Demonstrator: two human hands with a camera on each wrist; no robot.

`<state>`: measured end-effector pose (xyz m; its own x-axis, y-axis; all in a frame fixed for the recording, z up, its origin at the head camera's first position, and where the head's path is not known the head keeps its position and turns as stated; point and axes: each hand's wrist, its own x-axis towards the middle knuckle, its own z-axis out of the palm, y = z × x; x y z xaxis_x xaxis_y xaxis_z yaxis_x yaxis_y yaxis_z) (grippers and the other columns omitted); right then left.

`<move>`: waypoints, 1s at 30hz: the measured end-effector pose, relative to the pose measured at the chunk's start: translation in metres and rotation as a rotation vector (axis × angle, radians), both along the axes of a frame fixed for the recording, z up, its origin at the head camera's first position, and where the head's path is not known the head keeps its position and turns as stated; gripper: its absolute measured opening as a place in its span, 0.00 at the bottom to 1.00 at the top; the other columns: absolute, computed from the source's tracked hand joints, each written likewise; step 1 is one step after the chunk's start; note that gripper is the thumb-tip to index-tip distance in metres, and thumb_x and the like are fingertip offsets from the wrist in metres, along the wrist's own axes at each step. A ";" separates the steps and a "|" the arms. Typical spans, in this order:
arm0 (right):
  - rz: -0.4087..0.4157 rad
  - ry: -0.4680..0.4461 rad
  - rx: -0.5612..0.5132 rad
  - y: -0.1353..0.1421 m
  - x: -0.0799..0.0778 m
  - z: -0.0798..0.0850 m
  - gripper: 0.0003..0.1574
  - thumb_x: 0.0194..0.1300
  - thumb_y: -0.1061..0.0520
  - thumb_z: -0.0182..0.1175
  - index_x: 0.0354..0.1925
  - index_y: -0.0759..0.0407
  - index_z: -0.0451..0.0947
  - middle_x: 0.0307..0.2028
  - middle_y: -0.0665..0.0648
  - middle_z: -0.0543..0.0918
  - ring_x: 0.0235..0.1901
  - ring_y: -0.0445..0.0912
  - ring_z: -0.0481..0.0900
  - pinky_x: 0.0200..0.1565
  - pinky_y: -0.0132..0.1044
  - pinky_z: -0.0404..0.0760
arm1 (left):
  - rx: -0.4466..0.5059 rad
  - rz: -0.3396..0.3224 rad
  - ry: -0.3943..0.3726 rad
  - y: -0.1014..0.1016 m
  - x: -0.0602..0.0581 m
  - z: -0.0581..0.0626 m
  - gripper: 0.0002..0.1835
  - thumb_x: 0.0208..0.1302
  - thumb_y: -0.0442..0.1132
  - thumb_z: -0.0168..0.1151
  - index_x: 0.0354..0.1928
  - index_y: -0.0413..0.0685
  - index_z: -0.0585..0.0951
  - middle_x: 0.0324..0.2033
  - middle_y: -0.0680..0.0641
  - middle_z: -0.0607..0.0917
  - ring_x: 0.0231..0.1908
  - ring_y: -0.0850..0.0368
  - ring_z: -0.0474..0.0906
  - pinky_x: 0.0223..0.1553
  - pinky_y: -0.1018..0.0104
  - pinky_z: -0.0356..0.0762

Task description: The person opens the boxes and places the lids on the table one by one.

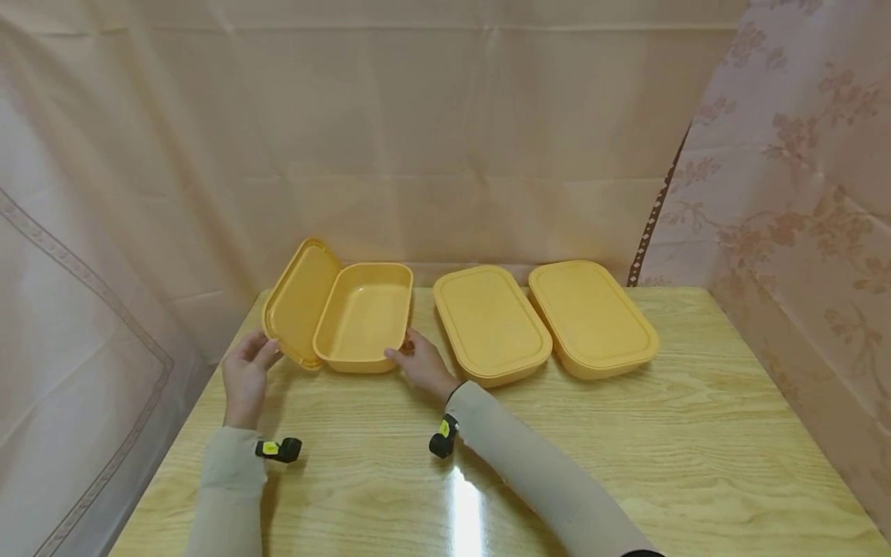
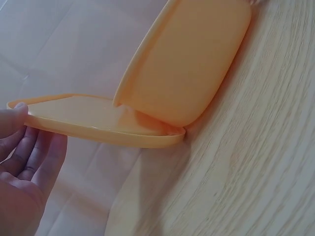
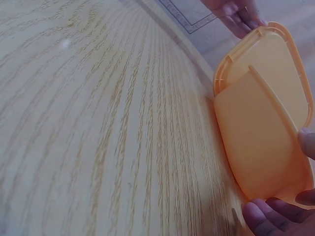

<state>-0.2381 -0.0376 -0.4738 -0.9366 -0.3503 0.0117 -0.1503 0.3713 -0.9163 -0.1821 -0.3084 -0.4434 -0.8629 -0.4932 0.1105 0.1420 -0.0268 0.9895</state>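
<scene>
An uncovered yellow plastic food container [image 1: 365, 313] stands at the table's back left, its inside bare. Its lid [image 1: 301, 305] leans beside it on the left, tilted, inner side toward the container. My left hand [image 1: 246, 377] pinches the lid's near outer edge between thumb and fingers; the left wrist view shows the thumb on top of the lid [image 2: 93, 118] and the fingers beneath. At the container's near right corner, my right hand [image 1: 422, 363] holds the wall, thumb at the rim. In the right wrist view its fingertips [image 3: 256, 212] are low against the container [image 3: 266, 142].
Two more yellow containers with lids on, one in the middle [image 1: 493, 323] and one to its right [image 1: 594, 316], stand along the back of the wooden table [image 1: 376, 464]. A beige curtain [image 1: 431, 139] hangs behind, and a flowered curtain [image 1: 800, 193] is at the right.
</scene>
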 end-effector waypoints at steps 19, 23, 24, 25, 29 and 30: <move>-0.014 0.000 0.027 -0.002 -0.001 -0.005 0.30 0.69 0.48 0.59 0.64 0.59 0.69 0.48 0.60 0.83 0.49 0.51 0.80 0.52 0.43 0.79 | -0.080 0.072 -0.008 0.000 0.003 0.001 0.18 0.66 0.29 0.59 0.57 0.36 0.74 0.37 0.59 0.81 0.37 0.69 0.80 0.38 0.81 0.80; -0.025 -0.005 0.042 -0.003 -0.001 -0.003 0.30 0.69 0.47 0.59 0.64 0.60 0.69 0.48 0.60 0.83 0.50 0.51 0.79 0.53 0.43 0.78 | -0.132 0.113 0.001 0.001 0.003 0.001 0.15 0.65 0.30 0.61 0.52 0.35 0.77 0.35 0.61 0.82 0.35 0.70 0.79 0.36 0.82 0.79; -0.028 -0.005 0.044 -0.003 0.000 -0.003 0.30 0.69 0.47 0.59 0.64 0.60 0.69 0.49 0.60 0.83 0.50 0.51 0.79 0.53 0.44 0.78 | -0.144 0.125 0.007 0.001 0.003 0.002 0.14 0.64 0.30 0.62 0.51 0.34 0.78 0.34 0.61 0.82 0.34 0.70 0.79 0.36 0.82 0.79; -0.031 -0.003 0.045 -0.003 0.000 -0.003 0.30 0.69 0.47 0.59 0.64 0.60 0.69 0.49 0.60 0.83 0.50 0.51 0.79 0.54 0.44 0.78 | -0.158 0.142 0.006 0.000 0.003 0.002 0.14 0.64 0.30 0.63 0.50 0.34 0.79 0.33 0.62 0.83 0.33 0.70 0.79 0.35 0.83 0.78; -0.041 -0.001 0.039 -0.004 0.000 -0.003 0.30 0.69 0.47 0.59 0.63 0.61 0.70 0.48 0.61 0.83 0.49 0.51 0.79 0.54 0.46 0.77 | -0.189 0.184 0.009 -0.001 0.001 0.002 0.13 0.62 0.30 0.64 0.48 0.31 0.81 0.28 0.65 0.83 0.30 0.71 0.78 0.34 0.83 0.77; -0.043 -0.004 0.039 -0.004 0.000 -0.003 0.30 0.69 0.47 0.59 0.63 0.61 0.70 0.48 0.61 0.83 0.49 0.51 0.79 0.54 0.46 0.77 | -0.194 0.191 0.003 -0.002 0.001 0.003 0.13 0.62 0.30 0.64 0.48 0.31 0.81 0.28 0.65 0.83 0.29 0.72 0.78 0.34 0.84 0.76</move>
<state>-0.2378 -0.0417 -0.4765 -0.9508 -0.3097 -0.0051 -0.1296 0.4128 -0.9015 -0.1814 -0.3099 -0.4407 -0.7561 -0.6160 0.2211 0.1288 0.1912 0.9731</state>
